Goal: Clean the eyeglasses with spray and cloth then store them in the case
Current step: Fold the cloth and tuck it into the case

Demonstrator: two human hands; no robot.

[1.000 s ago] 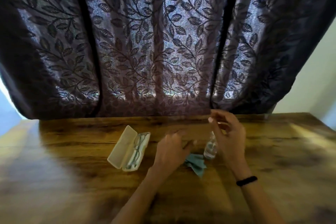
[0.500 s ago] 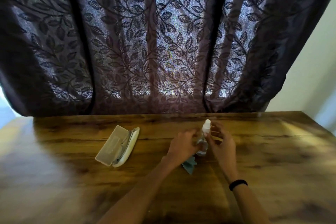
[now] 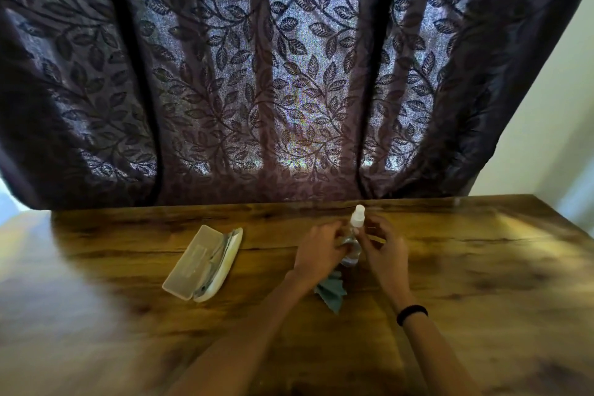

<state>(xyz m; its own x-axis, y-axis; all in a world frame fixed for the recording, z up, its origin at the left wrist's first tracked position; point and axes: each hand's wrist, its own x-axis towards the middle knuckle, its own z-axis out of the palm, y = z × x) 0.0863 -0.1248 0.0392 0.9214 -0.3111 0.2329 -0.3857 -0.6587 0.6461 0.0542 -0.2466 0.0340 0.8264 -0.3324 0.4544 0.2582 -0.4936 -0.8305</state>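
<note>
Spray bottle (image 3: 353,244) between both hands' curled fingers (image 3: 364,236).

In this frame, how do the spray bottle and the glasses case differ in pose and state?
The spray bottle stands upright, while the glasses case lies flat on the table. The bottle is held between the left hand and right hand; the case is untouched, off to their left. The bottle has its white cap on; the case lies open with the eyeglasses inside. Both are small and pale.
</note>
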